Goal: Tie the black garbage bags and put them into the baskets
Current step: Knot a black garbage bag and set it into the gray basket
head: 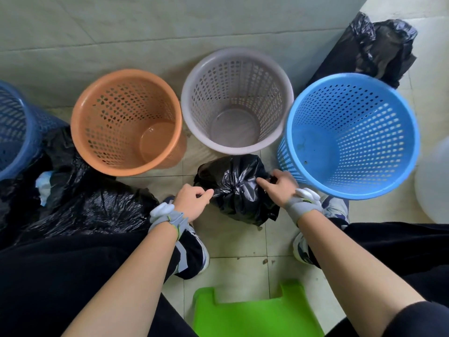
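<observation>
No text, label, brand, number or sign can be read anywhere in the view.

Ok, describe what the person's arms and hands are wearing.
The left hand and right hand are ungloved. Each wrist carries a grey strap topped by a white padded block: left strap, right strap. Forearms are unsleeved.
</observation>
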Tool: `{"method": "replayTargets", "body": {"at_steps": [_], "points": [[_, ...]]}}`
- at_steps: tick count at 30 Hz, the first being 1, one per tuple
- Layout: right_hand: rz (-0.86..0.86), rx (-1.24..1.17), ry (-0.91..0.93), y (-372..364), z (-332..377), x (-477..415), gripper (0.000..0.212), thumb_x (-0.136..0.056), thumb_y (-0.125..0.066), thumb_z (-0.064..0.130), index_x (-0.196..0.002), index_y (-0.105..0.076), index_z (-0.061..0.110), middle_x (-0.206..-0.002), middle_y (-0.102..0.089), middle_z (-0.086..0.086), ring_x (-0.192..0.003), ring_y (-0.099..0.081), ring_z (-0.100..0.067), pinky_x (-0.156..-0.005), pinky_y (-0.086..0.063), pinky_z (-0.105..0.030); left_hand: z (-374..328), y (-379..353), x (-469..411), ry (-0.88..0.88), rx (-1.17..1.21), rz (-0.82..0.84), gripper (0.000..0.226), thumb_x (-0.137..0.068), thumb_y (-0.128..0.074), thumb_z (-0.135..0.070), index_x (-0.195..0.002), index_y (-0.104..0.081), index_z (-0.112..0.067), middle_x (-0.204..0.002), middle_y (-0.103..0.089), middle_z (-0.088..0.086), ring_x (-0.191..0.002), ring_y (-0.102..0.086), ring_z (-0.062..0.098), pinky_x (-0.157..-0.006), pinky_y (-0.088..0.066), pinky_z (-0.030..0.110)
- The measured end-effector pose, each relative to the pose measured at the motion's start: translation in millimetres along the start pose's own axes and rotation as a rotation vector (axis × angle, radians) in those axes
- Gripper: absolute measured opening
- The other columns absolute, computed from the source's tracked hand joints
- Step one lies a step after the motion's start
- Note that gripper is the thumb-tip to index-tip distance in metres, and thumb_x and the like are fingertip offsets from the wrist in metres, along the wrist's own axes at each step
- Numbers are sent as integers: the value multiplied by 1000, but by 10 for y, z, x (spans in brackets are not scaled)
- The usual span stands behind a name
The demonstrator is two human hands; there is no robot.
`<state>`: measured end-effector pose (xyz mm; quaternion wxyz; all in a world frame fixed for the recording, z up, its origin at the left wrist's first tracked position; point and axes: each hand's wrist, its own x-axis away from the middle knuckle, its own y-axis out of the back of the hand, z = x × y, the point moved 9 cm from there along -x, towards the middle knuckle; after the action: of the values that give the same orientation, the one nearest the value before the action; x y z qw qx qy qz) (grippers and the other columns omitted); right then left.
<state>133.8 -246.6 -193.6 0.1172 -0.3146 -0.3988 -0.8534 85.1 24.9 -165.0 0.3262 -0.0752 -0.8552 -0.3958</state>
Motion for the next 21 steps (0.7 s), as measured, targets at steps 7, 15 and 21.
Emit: {"method": "replayTargets", "body": {"at_steps": [7, 15, 21], "points": [[-33, -957, -249, -98, -111, 74, 89, -71, -84, 23, -145, -36, 33, -126, -62, -7, -109, -66, -22, -97, -54, -39, -446, 298, 62, -115, 270, -45, 29, -90, -64, -39, -72, -73, -18, -87, -68, 0, -74, -58, 11, -77, -44, 31], [252, -805, -349, -378, 60, 186, 67, -80, -64, 66, -135, -54, 29, -141, -53, -1, -131, -46, -21, -106, -34, -40, -349, 268, 142, 79, 881, -78, 8, -88, -70, -18, -81, -71, -14, -82, -67, 4, -90, -65, 18, -72, -54, 31], [270, -734, -316, -687, 123, 189, 71, -83, -67, 58, -141, -54, 19, -142, -55, 1, -127, -52, -19, -104, -34, -29, -365, 186, 150, 125, 1149, 128, 35, -76, -67, -9, -109, -66, -17, -118, -64, 0, -115, -59, 20, -82, -47, 34]]}}
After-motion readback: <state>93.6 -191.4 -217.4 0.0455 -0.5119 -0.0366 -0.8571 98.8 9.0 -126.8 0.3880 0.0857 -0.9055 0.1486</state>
